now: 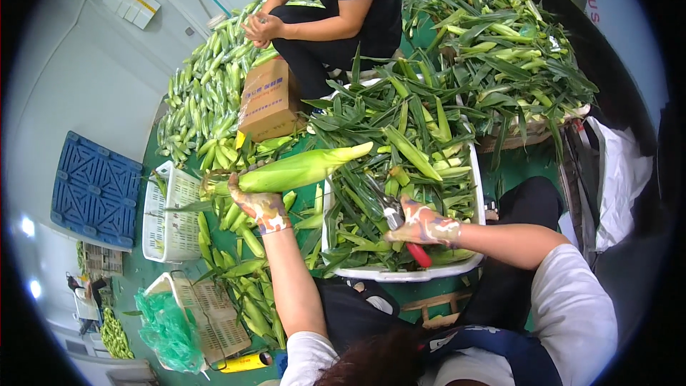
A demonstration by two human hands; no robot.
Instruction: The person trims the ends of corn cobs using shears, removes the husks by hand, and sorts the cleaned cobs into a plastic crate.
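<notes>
My left hand (260,203), in a camouflage-patterned glove, grips an ear of corn (300,170) in its green husk near the stalk end. The tip points right, over the rim of a white plastic tub (399,275). A matching glove covers my right hand (426,223), which is closed around a cutting tool with a red handle (419,255). Its metal part (393,214) points up and left; the exact kind of blade is partly hidden. Beneath the tool, cut husks and leaves (370,246) fill the tub.
A person (343,16) sits across from me by a cardboard box (270,99). Bagged corn (198,96) is heaped behind it, loose ears (254,300) at my left. A white basket (171,220), green plastic bags (169,327) and a husk pile (509,53) stand around.
</notes>
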